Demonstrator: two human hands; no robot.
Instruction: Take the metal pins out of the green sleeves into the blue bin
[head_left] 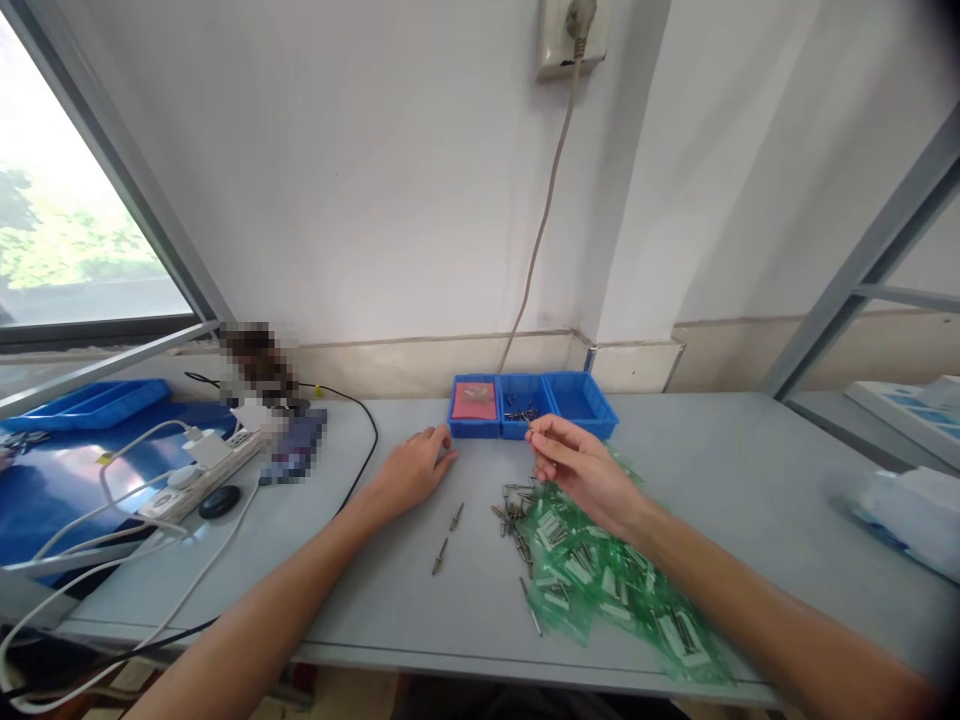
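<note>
My left hand (421, 465) lies on the grey table with its fingers loosely bent and apart, holding nothing. My right hand (577, 462) is raised before the blue bins, thumb and fingers pinched together; what sits between them is too small to make out. Below it lies a loose pile of metal pin-shaped fasteners (514, 510), next to many green plastic bags (600, 570) with similar parts inside. Two single fasteners (439, 556) lie apart on the left, and a longer metal pin (530, 606) lies nearer the front edge. The middle blue bin (517, 434) contains several fasteners.
The left blue bin (474, 431) holds a pink piece, while the right blue bin (581, 400) adjoins the middle one. A power strip (202, 475) with white cables and a black round object (220, 501) are at left. A plastic-wrapped item (911, 515) lies far right.
</note>
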